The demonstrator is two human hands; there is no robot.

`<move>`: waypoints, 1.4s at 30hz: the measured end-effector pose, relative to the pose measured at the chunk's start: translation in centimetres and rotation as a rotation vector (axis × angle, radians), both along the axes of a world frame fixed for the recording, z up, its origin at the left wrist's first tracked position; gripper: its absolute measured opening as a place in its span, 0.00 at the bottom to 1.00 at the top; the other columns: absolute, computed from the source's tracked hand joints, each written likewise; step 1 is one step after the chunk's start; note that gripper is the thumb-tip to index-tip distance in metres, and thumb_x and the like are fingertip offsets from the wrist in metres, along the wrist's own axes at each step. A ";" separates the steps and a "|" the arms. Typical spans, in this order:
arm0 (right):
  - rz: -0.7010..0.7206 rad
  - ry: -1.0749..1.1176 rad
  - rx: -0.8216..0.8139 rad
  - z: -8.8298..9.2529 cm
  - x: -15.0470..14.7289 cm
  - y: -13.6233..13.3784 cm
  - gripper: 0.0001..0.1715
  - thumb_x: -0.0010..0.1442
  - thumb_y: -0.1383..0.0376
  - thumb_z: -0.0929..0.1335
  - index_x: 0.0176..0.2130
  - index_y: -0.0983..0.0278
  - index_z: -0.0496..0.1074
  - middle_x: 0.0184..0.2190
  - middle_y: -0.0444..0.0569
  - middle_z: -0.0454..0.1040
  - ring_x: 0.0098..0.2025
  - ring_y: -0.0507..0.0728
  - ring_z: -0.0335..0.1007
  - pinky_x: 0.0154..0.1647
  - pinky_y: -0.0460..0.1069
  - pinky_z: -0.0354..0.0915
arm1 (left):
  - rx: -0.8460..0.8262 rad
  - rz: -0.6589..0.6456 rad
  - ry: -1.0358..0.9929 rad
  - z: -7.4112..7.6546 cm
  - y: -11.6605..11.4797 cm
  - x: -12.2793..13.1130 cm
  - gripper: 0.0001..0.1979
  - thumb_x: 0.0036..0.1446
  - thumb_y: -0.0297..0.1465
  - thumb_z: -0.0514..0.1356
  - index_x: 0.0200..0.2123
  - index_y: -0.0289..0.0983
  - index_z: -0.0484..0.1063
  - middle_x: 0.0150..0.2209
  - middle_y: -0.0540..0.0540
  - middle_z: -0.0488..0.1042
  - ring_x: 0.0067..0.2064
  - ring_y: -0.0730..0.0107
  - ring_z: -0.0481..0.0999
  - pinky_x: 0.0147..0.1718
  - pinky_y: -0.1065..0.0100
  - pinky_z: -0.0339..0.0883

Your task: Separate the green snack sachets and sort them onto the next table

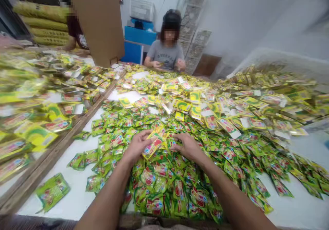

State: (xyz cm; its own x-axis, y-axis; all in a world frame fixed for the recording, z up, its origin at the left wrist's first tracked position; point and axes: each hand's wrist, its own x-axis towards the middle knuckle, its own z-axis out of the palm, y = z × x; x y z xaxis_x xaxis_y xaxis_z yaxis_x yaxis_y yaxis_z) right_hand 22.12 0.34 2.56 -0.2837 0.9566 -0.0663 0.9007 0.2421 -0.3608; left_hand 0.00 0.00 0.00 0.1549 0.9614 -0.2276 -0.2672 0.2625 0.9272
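Note:
In the head view my left hand (pixel 139 144) is closed on a small yellow carton (pixel 153 145) with red watermelon pictures, thumb across its front. The carton is tilted, and its upper right end, with a flap, points toward my right hand (pixel 187 145). The fingers of that hand curl around a green packet (pixel 170 141) right beside the carton's end; blur hides exactly how it is gripped. Beneath both hands spreads a deep pile of shiny green packets (pixel 177 189) with red and white print.
Flat yellow cartons (pixel 195 103) lie heaped beyond the packets and to the right. A wooden strip (pixel 84 125) divides the white table (pixel 77 192), with more cartons on its left. Another person (pixel 167 53) sits across the table; a cardboard sheet (pixel 99 21) stands upright at back left.

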 end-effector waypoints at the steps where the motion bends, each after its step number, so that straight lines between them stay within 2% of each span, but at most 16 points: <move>1: -0.006 0.012 0.029 -0.5 0.0 -0.4 0.09 0.52 0.62 0.69 0.33 0.64 0.69 0.34 0.51 0.72 0.41 0.60 0.63 0.41 0.50 0.57 | 0.007 0.000 0.002 -0.1 -0.1 0.0 0.24 0.38 0.37 0.69 0.40 0.36 0.72 0.38 0.46 0.78 0.35 0.69 0.76 0.37 0.71 0.65; 4: -0.028 0.071 0.067 -1.7 0.2 -1.4 0.09 0.55 0.60 0.66 0.29 0.64 0.66 0.29 0.49 0.69 0.34 0.57 0.63 0.35 0.49 0.58 | 0.019 0.000 0.008 -0.2 -0.2 0.2 0.24 0.38 0.37 0.69 0.40 0.35 0.72 0.32 0.47 0.78 0.31 0.69 0.75 0.33 0.71 0.65; 8: -0.063 0.166 -0.007 -1.8 0.6 -2.1 0.16 0.50 0.59 0.69 0.37 0.63 0.64 0.30 0.46 0.68 0.32 0.55 0.64 0.30 0.47 0.58 | 0.014 -0.006 0.004 -0.2 -0.2 0.3 0.22 0.38 0.37 0.69 0.38 0.34 0.71 0.26 0.49 0.76 0.26 0.71 0.74 0.28 0.73 0.64; 11: -0.059 0.151 0.034 -1.7 0.8 -2.1 0.10 0.53 0.59 0.67 0.30 0.62 0.63 0.27 0.46 0.68 0.31 0.56 0.64 0.30 0.48 0.57 | 0.012 0.015 -0.003 -0.1 -0.1 0.3 0.22 0.36 0.36 0.69 0.36 0.34 0.71 0.27 0.50 0.76 0.28 0.71 0.74 0.28 0.74 0.64; 13: -0.123 0.211 0.112 -1.8 0.8 -2.0 0.11 0.54 0.57 0.65 0.27 0.62 0.61 0.24 0.46 0.67 0.29 0.57 0.64 0.29 0.48 0.57 | 0.015 0.022 0.011 0.1 -0.1 0.3 0.22 0.36 0.36 0.69 0.36 0.34 0.71 0.26 0.50 0.75 0.27 0.72 0.74 0.27 0.74 0.63; 15: -0.238 0.329 0.105 -2.1 0.8 -1.7 0.13 0.54 0.55 0.64 0.30 0.62 0.61 0.20 0.43 0.64 0.24 0.56 0.64 0.24 0.48 0.56 | 0.026 0.018 0.033 0.2 -0.2 0.3 0.22 0.37 0.36 0.69 0.36 0.34 0.71 0.26 0.50 0.75 0.27 0.72 0.73 0.27 0.74 0.63; 19: -0.445 0.667 -0.063 -1.9 0.3 -0.8 0.20 0.49 0.51 0.67 0.35 0.62 0.62 0.16 0.37 0.59 0.16 0.53 0.60 0.18 0.46 0.52 | 0.045 0.015 0.079 0.5 -0.3 0.4 0.23 0.38 0.38 0.69 0.38 0.33 0.72 0.30 0.47 0.77 0.29 0.70 0.74 0.29 0.72 0.65; 21: -0.464 0.855 -0.125 -1.1 -0.4 -0.3 0.23 0.46 0.49 0.69 0.33 0.62 0.63 0.19 0.39 0.62 0.17 0.51 0.60 0.18 0.45 0.53 | 0.062 0.002 0.093 0.5 -0.4 0.5 0.23 0.37 0.38 0.68 0.37 0.33 0.73 0.32 0.45 0.78 0.30 0.68 0.75 0.31 0.70 0.66; 23: -0.405 0.956 -0.165 0.0 -1.3 0.2 0.23 0.45 0.48 0.69 0.32 0.63 0.65 0.24 0.41 0.65 0.20 0.50 0.60 0.21 0.45 0.57 | 0.086 -0.023 0.097 0.4 -0.5 0.7 0.22 0.37 0.39 0.68 0.37 0.33 0.74 0.33 0.45 0.78 0.31 0.66 0.75 0.32 0.69 0.67; 27: -0.196 0.731 -0.117 1.3 -2.8 1.4 0.19 0.45 0.51 0.70 0.26 0.64 0.67 0.25 0.43 0.67 0.27 0.53 0.61 0.29 0.47 0.59 | 0.074 -0.068 0.066 0.4 -0.7 0.9 0.24 0.39 0.39 0.68 0.40 0.34 0.74 0.34 0.45 0.78 0.31 0.66 0.75 0.32 0.69 0.66; 30: -0.069 0.525 -0.016 1.7 -3.2 2.0 0.19 0.47 0.53 0.69 0.19 0.64 0.64 0.22 0.42 0.64 0.28 0.53 0.59 0.30 0.47 0.55 | 0.054 -0.088 0.086 0.6 -0.8 0.9 0.25 0.39 0.38 0.68 0.42 0.33 0.74 0.33 0.45 0.78 0.31 0.67 0.75 0.31 0.69 0.66; 32: -0.014 0.499 -0.058 1.8 -3.2 2.2 0.20 0.47 0.53 0.69 0.18 0.64 0.63 0.20 0.41 0.62 0.26 0.52 0.57 0.28 0.46 0.53 | 0.049 -0.116 0.067 0.8 -0.9 0.9 0.25 0.39 0.37 0.68 0.42 0.33 0.74 0.33 0.45 0.79 0.31 0.67 0.75 0.32 0.69 0.66; 34: -0.016 0.564 -0.135 1.8 -3.3 2.2 0.21 0.46 0.52 0.69 0.18 0.64 0.63 0.19 0.40 0.60 0.24 0.51 0.55 0.26 0.45 0.52 | 0.047 -0.136 0.006 1.0 -1.0 0.8 0.25 0.40 0.36 0.68 0.43 0.34 0.73 0.33 0.45 0.79 0.32 0.68 0.76 0.33 0.69 0.67; 36: -0.104 0.672 -0.143 1.7 -3.4 2.2 0.22 0.42 0.50 0.71 0.19 0.64 0.62 0.18 0.39 0.58 0.23 0.50 0.53 0.24 0.45 0.51 | 0.037 -0.159 -0.061 1.1 -1.1 0.8 0.24 0.41 0.35 0.68 0.43 0.35 0.73 0.35 0.45 0.79 0.32 0.68 0.76 0.34 0.69 0.67; 39: -0.221 0.750 -0.026 1.2 -3.9 1.9 0.24 0.39 0.48 0.72 0.21 0.64 0.63 0.19 0.39 0.59 0.23 0.50 0.54 0.24 0.45 0.52 | 0.009 -0.169 -0.133 1.1 -1.0 0.8 0.22 0.41 0.34 0.68 0.42 0.36 0.73 0.35 0.46 0.79 0.33 0.69 0.76 0.34 0.70 0.67; 42: -0.177 0.646 0.123 0.9 -4.0 1.2 0.19 0.46 0.51 0.70 0.25 0.64 0.67 0.22 0.42 0.64 0.26 0.52 0.58 0.27 0.46 0.55 | -0.028 -0.097 -0.146 0.9 -0.8 0.7 0.22 0.38 0.33 0.70 0.40 0.35 0.74 0.33 0.46 0.79 0.31 0.71 0.76 0.33 0.72 0.67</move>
State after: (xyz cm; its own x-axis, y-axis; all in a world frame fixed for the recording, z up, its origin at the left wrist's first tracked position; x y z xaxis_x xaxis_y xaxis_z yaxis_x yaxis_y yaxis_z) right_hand 18.08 1.50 3.50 -0.0683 0.9821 0.1756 0.5434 0.1843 -0.8190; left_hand 0.69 -0.81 0.94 0.2796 0.9340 -0.2224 -0.3708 0.3188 0.8723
